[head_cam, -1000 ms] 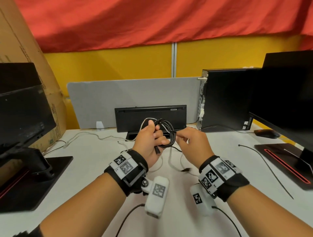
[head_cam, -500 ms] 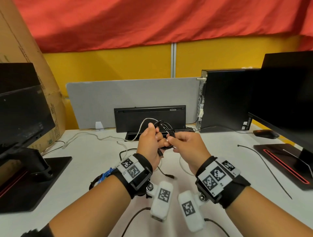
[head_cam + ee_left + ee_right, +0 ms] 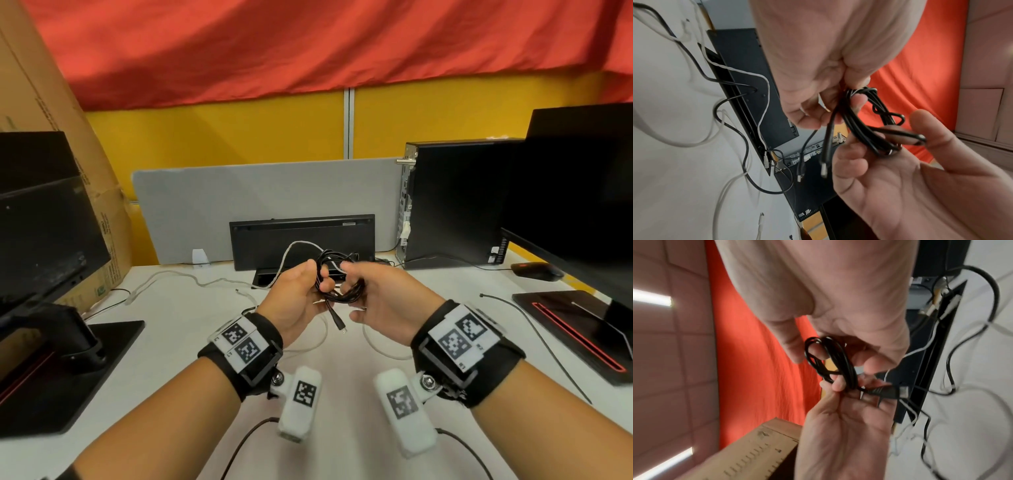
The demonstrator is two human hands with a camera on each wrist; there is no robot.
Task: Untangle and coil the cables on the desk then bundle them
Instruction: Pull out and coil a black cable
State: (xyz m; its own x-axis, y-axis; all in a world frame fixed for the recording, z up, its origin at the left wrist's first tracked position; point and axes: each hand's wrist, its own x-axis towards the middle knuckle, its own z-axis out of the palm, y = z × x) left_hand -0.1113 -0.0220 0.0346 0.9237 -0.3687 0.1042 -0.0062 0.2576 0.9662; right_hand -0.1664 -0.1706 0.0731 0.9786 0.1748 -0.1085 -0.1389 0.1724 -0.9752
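A black cable (image 3: 339, 284) is wound into a small coil, held up above the white desk (image 3: 178, 325) between both hands. My left hand (image 3: 308, 284) pinches one side of the coil (image 3: 838, 382), and its plug end (image 3: 337, 320) hangs below. My right hand (image 3: 363, 291) has fingers curled through the loops (image 3: 818, 352), with its thumb (image 3: 931, 129) on the far side. In the left wrist view the coil (image 3: 863, 123) shows two plug ends dangling. A white cable (image 3: 205, 282) lies loose across the desk and loops under the hands.
A black keyboard (image 3: 301, 236) stands on edge against a grey divider (image 3: 267, 192). Monitors stand left (image 3: 44, 222) and right (image 3: 575, 205), with a PC tower (image 3: 452, 205), a mouse (image 3: 536, 270) and a thin black tie (image 3: 534, 329) at the right. A cardboard box (image 3: 68, 137) leans at the left.
The right hand moved in from the right to meet the left at the coil. The loose black tail that trailed to the desk is drawn up, leaving only a short plug end hanging.
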